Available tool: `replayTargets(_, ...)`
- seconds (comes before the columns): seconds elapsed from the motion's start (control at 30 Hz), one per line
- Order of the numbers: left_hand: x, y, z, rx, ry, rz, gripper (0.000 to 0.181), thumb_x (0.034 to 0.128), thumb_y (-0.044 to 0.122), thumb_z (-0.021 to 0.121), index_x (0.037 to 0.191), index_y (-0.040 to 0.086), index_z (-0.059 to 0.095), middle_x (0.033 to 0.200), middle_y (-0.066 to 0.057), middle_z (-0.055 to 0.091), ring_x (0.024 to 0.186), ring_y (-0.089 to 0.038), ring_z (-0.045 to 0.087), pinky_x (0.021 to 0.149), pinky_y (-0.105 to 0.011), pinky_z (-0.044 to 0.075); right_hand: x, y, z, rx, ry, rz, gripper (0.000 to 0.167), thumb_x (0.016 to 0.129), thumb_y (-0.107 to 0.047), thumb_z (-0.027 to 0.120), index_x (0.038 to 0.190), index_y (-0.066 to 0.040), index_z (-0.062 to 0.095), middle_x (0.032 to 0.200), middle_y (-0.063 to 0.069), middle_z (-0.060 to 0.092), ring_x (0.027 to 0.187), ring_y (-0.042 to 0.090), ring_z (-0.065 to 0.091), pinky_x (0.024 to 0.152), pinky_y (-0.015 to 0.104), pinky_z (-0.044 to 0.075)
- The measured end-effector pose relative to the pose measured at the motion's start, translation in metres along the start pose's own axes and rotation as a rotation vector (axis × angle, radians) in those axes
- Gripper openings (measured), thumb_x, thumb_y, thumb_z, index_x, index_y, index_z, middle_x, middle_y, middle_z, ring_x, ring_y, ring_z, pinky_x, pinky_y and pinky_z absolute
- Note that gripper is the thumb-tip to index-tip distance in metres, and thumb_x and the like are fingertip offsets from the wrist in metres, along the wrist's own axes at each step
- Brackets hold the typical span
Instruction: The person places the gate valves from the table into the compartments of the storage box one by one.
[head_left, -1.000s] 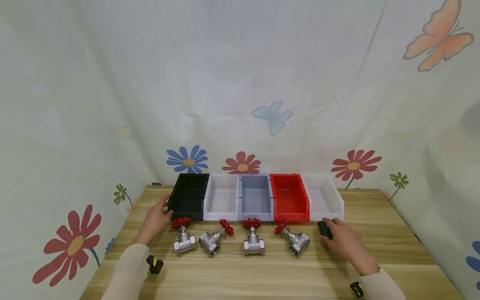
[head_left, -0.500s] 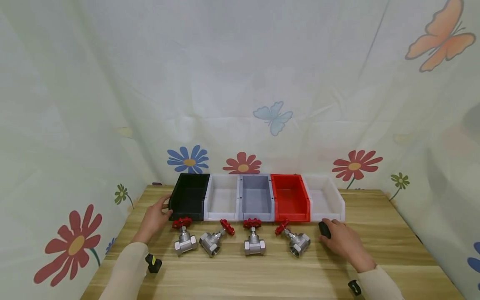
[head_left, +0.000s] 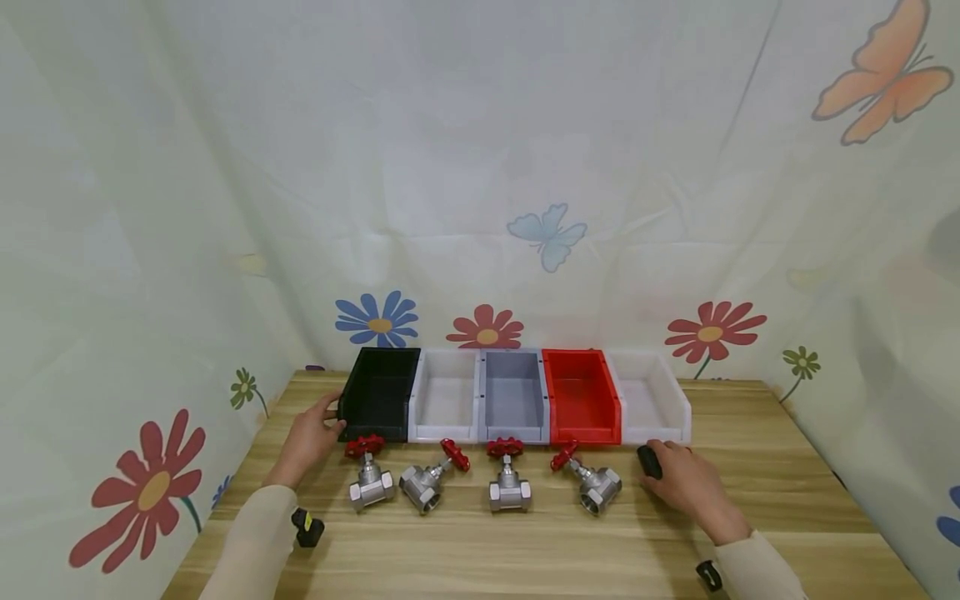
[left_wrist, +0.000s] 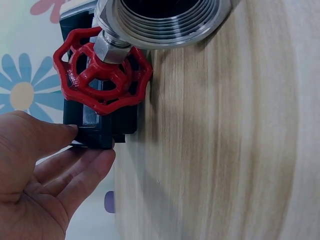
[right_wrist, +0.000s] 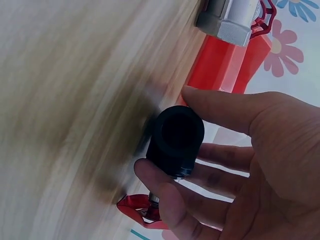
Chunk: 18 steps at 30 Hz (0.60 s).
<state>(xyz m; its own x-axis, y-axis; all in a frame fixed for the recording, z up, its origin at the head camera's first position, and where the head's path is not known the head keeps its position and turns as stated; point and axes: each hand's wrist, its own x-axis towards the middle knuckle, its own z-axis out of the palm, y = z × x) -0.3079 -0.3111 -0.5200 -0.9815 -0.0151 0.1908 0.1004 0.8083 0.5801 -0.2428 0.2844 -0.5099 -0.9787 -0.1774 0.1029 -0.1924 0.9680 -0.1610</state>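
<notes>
In the head view, my left hand [head_left: 306,440] is at the near left corner of a black bin [head_left: 378,400]. The left wrist view has the thumb on the bin's edge and fingers against its outer side, pinching it. My right hand [head_left: 686,479] holds a black valve [right_wrist: 170,160] in front of the right white bin [head_left: 652,433]. Thumb and fingers curl around its body in the right wrist view; a red handwheel [right_wrist: 134,207] shows below. Several silver valves with red handwheels lie before the bins, among them one valve [head_left: 371,485] close to my left hand.
A white bin [head_left: 444,432], a grey bin [head_left: 512,433] and a red bin [head_left: 585,433] stand side by side between the outer two. The wooden table [head_left: 480,550] ends at a flowered cloth backdrop [head_left: 450,167]. Black wrist devices sit beside both sleeves.
</notes>
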Motion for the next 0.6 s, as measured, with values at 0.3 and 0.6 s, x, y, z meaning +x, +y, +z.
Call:
replayTargets(0.3,0.0,-0.0003,0.0001,-0.002,0.016,0.011,0.055,0.0903,0.005,0.063,0.142,-0.002,0.044,0.116,-0.033,0.066,0.09,-0.038,0.072,0.081,-0.05,0.055,0.0014,-0.0004,0.0028,-0.011,-0.031,0.03,0.056,0.08,-0.031,0.079,0.12,0.003,0.06,0.111,0.023,0.065,0.095,0.04,0.065,0.075,0.057,0.051)
replayTargets(0.6,-0.0022,0.0045,-0.0003,0.005,0.019,0.01,0.054,0.0899,0.005,0.063,0.14,-0.003,0.046,0.115,-0.033,0.066,0.086,-0.037,0.072,0.079,-0.05,0.055,0.0013,0.0013,0.0047,-0.01,-0.049,0.036,0.047,0.078,-0.026,0.079,0.112,0.001,0.061,0.105,0.019,0.068,0.088,0.036,0.066,0.072,0.054,0.051)
